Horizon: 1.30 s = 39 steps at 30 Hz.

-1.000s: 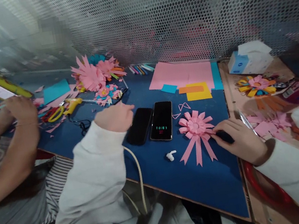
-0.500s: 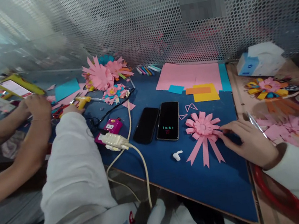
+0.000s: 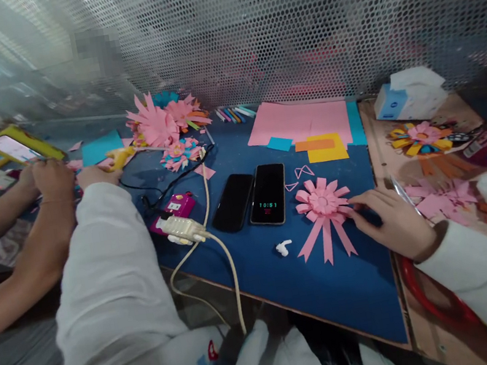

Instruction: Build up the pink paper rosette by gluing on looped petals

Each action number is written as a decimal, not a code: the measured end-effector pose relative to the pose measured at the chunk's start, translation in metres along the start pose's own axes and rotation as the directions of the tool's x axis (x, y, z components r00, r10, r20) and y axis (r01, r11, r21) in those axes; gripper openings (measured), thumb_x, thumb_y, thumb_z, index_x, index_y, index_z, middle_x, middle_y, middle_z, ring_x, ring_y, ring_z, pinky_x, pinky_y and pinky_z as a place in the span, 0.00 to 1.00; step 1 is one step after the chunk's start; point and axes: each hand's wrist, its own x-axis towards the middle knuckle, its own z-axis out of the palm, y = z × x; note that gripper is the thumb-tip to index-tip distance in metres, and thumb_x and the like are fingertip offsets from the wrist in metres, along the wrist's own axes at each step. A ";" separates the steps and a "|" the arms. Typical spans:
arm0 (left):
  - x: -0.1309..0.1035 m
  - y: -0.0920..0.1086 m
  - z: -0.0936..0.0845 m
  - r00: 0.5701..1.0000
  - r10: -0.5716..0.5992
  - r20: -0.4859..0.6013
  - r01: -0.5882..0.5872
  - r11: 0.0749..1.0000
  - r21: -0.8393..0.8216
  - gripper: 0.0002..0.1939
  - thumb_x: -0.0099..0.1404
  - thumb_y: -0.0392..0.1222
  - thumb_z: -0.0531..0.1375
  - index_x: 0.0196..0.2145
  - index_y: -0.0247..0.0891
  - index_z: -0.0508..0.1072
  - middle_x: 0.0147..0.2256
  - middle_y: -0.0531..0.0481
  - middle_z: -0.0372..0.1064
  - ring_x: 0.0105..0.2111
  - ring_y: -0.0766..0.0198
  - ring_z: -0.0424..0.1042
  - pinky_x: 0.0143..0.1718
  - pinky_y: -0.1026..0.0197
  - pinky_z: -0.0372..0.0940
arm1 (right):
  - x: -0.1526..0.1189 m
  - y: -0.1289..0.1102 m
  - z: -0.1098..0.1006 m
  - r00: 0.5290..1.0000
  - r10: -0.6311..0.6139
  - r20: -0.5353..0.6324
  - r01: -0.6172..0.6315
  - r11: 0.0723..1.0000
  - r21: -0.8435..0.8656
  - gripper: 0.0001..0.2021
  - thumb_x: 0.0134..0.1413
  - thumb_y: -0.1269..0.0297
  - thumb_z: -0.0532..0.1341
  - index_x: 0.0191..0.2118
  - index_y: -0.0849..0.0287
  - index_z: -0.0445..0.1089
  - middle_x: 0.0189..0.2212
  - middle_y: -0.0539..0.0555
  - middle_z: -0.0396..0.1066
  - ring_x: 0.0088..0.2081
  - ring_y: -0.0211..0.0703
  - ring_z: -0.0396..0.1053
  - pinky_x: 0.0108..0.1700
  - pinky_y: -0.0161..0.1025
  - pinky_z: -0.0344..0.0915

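My right hand [image 3: 390, 221] pinches the right edge of a pink paper flower [image 3: 323, 201] between thumb and finger. The flower lies on the blue table, its looped petals on top and forked ribbon tails pointing toward me. Far to the left, my left hand [image 3: 99, 175] is closed around a yellow glue gun [image 3: 122, 158]; my sleeve and the back of the hand hide most of the fingers. A black cord runs from beside that hand toward a purple power strip [image 3: 180, 204]. Finished pink, blue and orange paper flowers [image 3: 157, 122] lie just beyond.
Two phones [image 3: 266, 194] and a white earbud [image 3: 284, 248] lie mid-table. Behind them are pink paper [image 3: 300, 115] and markers [image 3: 234, 114]. Scissors [image 3: 404, 193], paper scraps and a tissue box [image 3: 409, 98] are right. A co-worker's hands [image 3: 52, 180] are left.
My left hand has moved left and slightly away from me with the glue gun. My right hand stays at the flower. The view has shifted slightly.
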 end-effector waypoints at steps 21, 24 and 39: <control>-0.207 0.200 -0.008 0.517 0.471 -0.715 -0.850 0.187 -0.492 0.09 0.49 0.35 0.65 0.29 0.39 0.68 0.27 0.54 0.71 0.25 0.70 0.68 0.30 0.62 0.67 | 0.031 -0.020 -0.024 0.984 0.176 0.030 -0.174 0.903 0.392 0.19 0.60 0.63 0.53 0.57 0.53 0.60 0.47 0.57 0.71 0.45 0.46 0.68 0.45 0.47 0.66; -0.237 0.219 0.006 0.465 0.511 -0.723 -0.877 0.152 -0.457 0.08 0.53 0.37 0.63 0.31 0.38 0.67 0.29 0.53 0.71 0.28 0.68 0.69 0.33 0.62 0.66 | 0.053 -0.029 -0.023 0.927 0.345 0.147 -0.338 0.602 0.724 0.23 0.59 0.53 0.53 0.59 0.48 0.56 0.55 0.54 0.64 0.52 0.46 0.65 0.47 0.47 0.67; -0.284 0.230 0.044 -0.140 0.972 -0.188 -0.989 -0.147 -0.026 0.10 0.67 0.40 0.51 0.36 0.36 0.72 0.38 0.44 0.70 0.40 0.60 0.70 0.40 0.60 0.63 | 0.108 -0.002 -0.024 0.652 0.758 -0.016 -0.137 0.139 0.981 0.08 0.55 0.55 0.54 0.32 0.52 0.59 0.31 0.51 0.70 0.35 0.43 0.70 0.35 0.44 0.66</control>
